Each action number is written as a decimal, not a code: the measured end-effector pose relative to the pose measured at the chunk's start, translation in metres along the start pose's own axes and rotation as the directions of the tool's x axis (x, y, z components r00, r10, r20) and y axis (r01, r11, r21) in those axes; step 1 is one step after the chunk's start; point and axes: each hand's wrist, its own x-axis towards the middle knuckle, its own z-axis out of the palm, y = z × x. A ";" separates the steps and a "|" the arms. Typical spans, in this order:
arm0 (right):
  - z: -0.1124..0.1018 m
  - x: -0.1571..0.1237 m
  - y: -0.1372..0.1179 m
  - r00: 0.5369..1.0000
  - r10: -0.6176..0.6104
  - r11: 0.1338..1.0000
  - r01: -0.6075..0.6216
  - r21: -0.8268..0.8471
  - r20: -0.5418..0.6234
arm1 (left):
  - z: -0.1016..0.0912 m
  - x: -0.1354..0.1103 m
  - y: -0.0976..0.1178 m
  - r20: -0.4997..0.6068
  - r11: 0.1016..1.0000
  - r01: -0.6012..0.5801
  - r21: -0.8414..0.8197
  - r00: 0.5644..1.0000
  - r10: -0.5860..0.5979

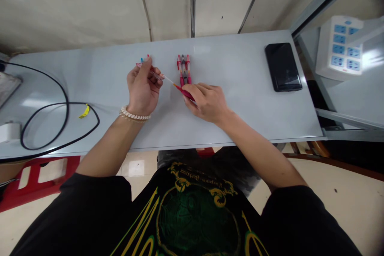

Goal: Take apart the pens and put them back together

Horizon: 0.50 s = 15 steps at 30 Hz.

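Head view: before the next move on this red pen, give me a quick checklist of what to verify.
1. Red pen barrel firmly in right hand: ok, fingers wrapped around it.
2. Clear slim tube held by left hand: ok, pinched in the fingers.
3. Tube's thin end lined up with the barrel: ok, the two run in one line.
4. Tube seated inside the barrel: cannot tell, the join is too small to see.
5. Three red pens lying together on the grey table: ok, none is rolling or in either hand.
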 end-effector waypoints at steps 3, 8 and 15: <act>0.000 0.000 0.000 1.000 -0.016 1.000 0.015 -0.025 -0.026 | -0.001 0.001 -0.001 0.003 1.000 0.004 0.026 1.000 -0.004; 0.000 0.000 -0.001 0.997 -0.032 0.998 0.028 -0.064 -0.070 | -0.001 0.001 -0.001 -0.001 0.999 -0.003 0.041 1.000 0.003; -0.001 0.001 -0.001 1.000 -0.003 0.999 0.003 -0.041 -0.009 | -0.002 0.000 -0.001 -0.002 0.999 -0.014 0.053 1.000 0.014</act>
